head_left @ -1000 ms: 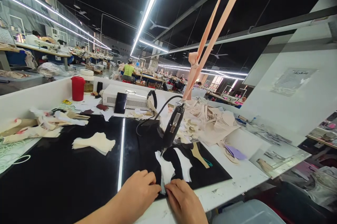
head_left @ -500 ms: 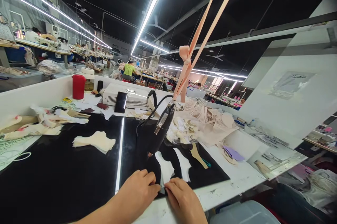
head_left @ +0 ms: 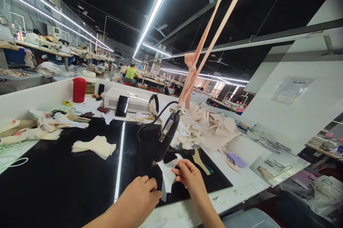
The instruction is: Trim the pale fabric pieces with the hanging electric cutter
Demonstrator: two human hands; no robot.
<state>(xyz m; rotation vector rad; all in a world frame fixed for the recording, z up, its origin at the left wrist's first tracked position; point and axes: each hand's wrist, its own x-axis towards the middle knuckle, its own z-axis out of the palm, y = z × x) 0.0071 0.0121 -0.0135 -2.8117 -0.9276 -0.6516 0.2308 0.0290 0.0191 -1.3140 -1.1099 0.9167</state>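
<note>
My left hand (head_left: pixel 142 196) rests near the front edge of the black mat, its fingers curled closed beside a greyish sliver of material; what the fingertips pinch is hidden. Slightly farther forward, my right hand (head_left: pixel 189 176) has thumb and fingertips together on a white fabric piece (head_left: pixel 178 156), which my fingers partly cover. Another curved white fabric piece (head_left: pixel 167 176) lies between the hands. Just beyond them hangs a black handheld tool (head_left: pixel 167 137) with a metal lever, its tip low over the mat. A beige cut piece with a teal loop (head_left: pixel 200 162) lies to the right.
Peach straps (head_left: pixel 190 69) suspend the tool, and a black cord runs off it. A cream fabric stack (head_left: pixel 93 146) lies on the mat's left. Behind are a phone (head_left: pixel 122 106), white box unit (head_left: pixel 139 103), red cup (head_left: pixel 79 90) and beige scrap heap (head_left: pixel 214 122). A person (head_left: pixel 130 74) sits farther back.
My right hand has left the front edge beside my left hand and moved forward and right, onto the right-hand white piece. My left hand has stayed nearly in place.
</note>
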